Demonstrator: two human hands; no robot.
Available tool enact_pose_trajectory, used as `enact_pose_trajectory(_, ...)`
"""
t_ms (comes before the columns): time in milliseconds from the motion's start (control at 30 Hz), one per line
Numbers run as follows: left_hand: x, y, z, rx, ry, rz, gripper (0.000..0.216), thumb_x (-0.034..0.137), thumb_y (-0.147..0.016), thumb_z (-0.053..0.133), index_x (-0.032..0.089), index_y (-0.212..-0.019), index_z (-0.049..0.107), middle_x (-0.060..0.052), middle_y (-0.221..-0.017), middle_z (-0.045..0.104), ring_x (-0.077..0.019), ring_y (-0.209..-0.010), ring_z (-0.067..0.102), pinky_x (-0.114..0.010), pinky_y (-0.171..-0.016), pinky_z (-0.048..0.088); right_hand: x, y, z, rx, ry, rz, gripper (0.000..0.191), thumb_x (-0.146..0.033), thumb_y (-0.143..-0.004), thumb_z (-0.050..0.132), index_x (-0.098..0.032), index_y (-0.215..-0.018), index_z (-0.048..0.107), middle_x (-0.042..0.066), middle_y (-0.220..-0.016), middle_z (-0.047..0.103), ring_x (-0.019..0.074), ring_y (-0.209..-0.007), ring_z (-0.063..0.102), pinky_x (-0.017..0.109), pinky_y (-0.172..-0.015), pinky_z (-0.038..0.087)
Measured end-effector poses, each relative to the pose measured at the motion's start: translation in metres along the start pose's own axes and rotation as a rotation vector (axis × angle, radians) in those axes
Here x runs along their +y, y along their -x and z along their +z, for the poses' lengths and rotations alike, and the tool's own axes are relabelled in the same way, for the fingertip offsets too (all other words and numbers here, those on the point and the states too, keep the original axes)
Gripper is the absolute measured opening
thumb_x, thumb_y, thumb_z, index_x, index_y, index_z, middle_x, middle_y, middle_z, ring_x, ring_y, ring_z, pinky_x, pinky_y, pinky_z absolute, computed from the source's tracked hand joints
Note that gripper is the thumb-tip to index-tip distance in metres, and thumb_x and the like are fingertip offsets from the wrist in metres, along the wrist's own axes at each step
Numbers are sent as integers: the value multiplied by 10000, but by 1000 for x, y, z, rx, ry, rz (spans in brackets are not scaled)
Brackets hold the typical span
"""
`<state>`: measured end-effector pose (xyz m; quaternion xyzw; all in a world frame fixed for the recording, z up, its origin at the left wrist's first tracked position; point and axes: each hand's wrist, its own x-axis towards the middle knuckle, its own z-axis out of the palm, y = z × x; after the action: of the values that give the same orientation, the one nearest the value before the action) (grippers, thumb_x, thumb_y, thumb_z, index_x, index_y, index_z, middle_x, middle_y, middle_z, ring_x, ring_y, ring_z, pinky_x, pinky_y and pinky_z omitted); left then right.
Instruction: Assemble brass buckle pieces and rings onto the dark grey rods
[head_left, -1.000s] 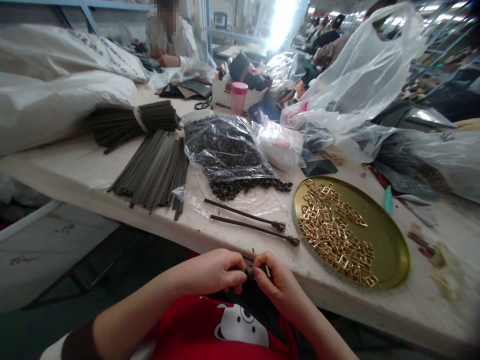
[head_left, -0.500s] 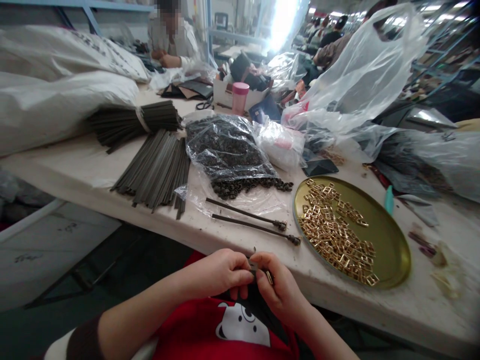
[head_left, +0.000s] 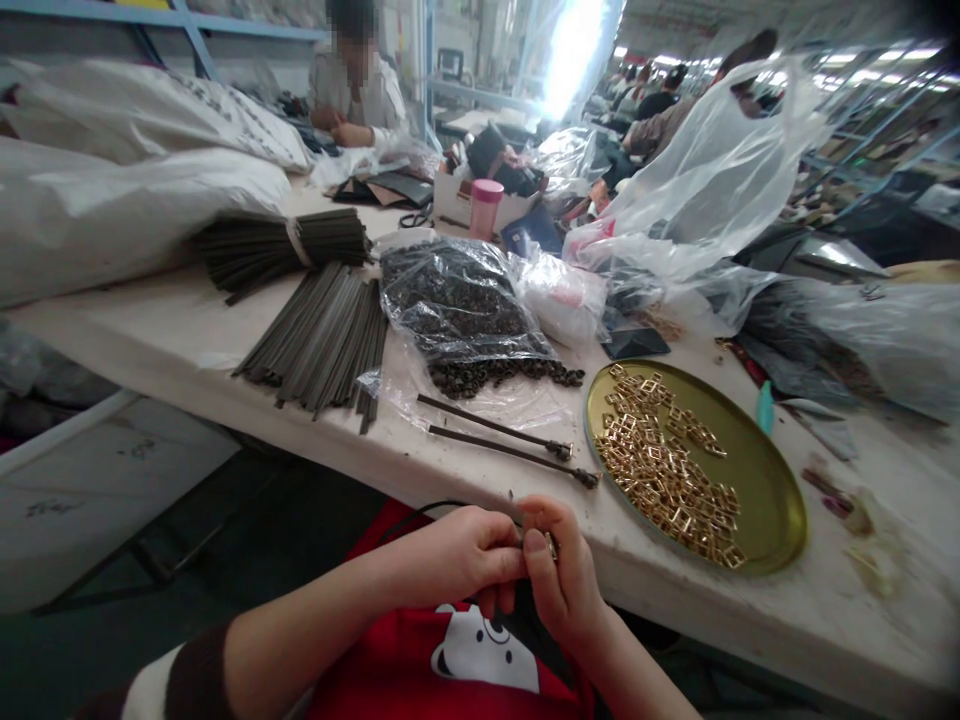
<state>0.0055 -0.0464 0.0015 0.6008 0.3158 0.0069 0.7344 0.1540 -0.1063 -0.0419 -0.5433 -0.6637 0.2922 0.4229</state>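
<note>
Pinching a thin dark strip (head_left: 426, 507), left hand (head_left: 457, 555) and right hand (head_left: 564, 582), fingertips together.

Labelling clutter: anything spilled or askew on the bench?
Yes: small dark rings lie spilled from the mouth of the open clear bag, beside the gold tray. Nothing else stands out.

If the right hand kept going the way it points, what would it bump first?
Probably the left hand. The right hand points up and left, and their fingertips meet around a small piece. Depth is hard to judge.
</note>
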Motion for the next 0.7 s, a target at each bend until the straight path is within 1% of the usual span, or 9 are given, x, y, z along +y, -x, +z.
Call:
enact_pose_trajectory(67, 1, 0, 2, 19, -28, 6, 321, 431, -825, 401, 139, -784, 528, 31, -564, 506, -76, -433, 463, -171, -409, 353, -1, -1, 0, -12, -23, 9, 221, -263, -861, 370, -205, -1063, 439, 8, -719, 509, 154, -612, 496, 289, -586, 393)
enact_pose_trajectory(167, 5, 6, -2, 165, -273, 68, 265, 365, -822, 420, 151, -755, 560, 25, -584, 525, -99, -502, 482, -188, -466, 349, -4, -3, -1, -35, -156, 60, 311, -411, -847, 391, -204, -1072, 450, 13, -755, 509, 160, -650, 493, 290, -608, 399)
enact_pose_trajectory(233, 9, 12, -5, 288, -468, 120, 211, 292, -811, 437, 167, -735, 590, 17, -629, 562, -117, -579, 503, -198, -523, 341, -6, -4, -3, -58, -330, 173, 373, -485, -851, 345, -195, -1046, 473, 2, -702, 497, 158, -641, 488, 287, -609, 404)
enact_pose_trajectory(267, 9, 14, -6, 338, -543, 131, 200, 273, -806, 440, 174, -736, 599, 14, -649, 576, -123, -600, 507, -203, -535, 331, -7, -5, -3, -74, -418, 241, 380, -490, -860, 321, -189, -1018, 492, -4, -664, 489, 155, -630, 486, 284, -609, 406)
enact_pose_trajectory(333, 9, 17, -8, 392, -646, 119, 206, 281, -806, 442, 176, -734, 604, 4, -658, 588, -132, -601, 507, -212, -525, 307, -9, -6, -4, -84, -537, 358, 352, -458, -878, 319, -183, -940, 531, -13, -608, 483, 144, -610, 487, 278, -614, 409)
enact_pose_trajectory(433, 5, 17, -8, 415, -698, 86, 232, 317, -806, 440, 171, -712, 594, -3, -645, 588, -137, -580, 500, -218, -504, 276, -12, -8, -5, -15, -538, 412, 274, -420, -849, 435, -187, -886, 574, -8, -632, 520, 137, -629, 509, 263, -627, 422)
enact_pose_trajectory(533, 2, 15, -9, 404, -664, 68, 241, 325, -805, 431, 173, -703, 588, 2, -648, 586, -135, -580, 494, -214, -504, 269, -15, -9, -7, 34, -538, 397, 256, -413, -802, 518, -206, -938, 582, 3, -716, 565, 146, -683, 546, 264, -654, 453)
enact_pose_trajectory(633, 2, 12, -11, 395, -630, 43, 252, 331, -803, 425, 170, -697, 588, 7, -644, 578, -134, -581, 488, -213, -510, 268, -15, -10, -8, 12, -509, 377, 250, -388, -793, 534, -213, -963, 582, 24, -805, 589, 157, -720, 568, 276, -667, 480)
enact_pose_trajectory(700, 3, 9, -12, 397, -623, 22, 265, 342, -801, 424, 167, -685, 585, 9, -634, 569, -131, -574, 476, -212, -504, 261, -12, -11, -9, 17, -391, 317, 223, -351, -813, 508, -214, -966, 594, 46, -876, 596, 171, -772, 574, 287, -688, 485)
